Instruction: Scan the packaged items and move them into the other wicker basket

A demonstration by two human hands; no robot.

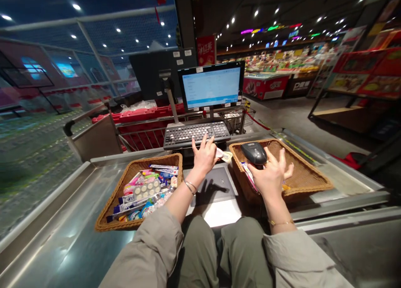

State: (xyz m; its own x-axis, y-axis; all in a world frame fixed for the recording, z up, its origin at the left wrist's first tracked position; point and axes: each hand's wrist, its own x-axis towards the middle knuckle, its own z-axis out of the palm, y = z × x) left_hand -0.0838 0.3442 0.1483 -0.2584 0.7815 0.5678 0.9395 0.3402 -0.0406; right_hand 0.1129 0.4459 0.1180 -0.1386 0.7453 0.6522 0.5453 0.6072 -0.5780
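Note:
My left hand point(204, 156) is over the front of the black keyboard point(196, 133), fingertips at its keys. A small pale packet point(224, 155) sticks out from its thumb side, seemingly held there. My right hand point(272, 173) is above the right wicker basket point(308, 177). Its thumb and forefinger are at a black handheld barcode scanner point(254, 153), which they seem to grip; the other fingers are spread. A few wrapped items, partly hidden by this hand, lie in that basket. The left wicker basket point(109, 206) holds several colourful sweets packets and a blister-like pack point(147, 189).
A lit monitor point(213, 87) stands behind the keyboard. Steel counter surfaces point(62, 238) run along both sides. A grey pad point(216, 183) lies between the baskets. Beyond are a trolley point(140, 135), a red freezer point(266, 87) and shop shelves point(354, 70).

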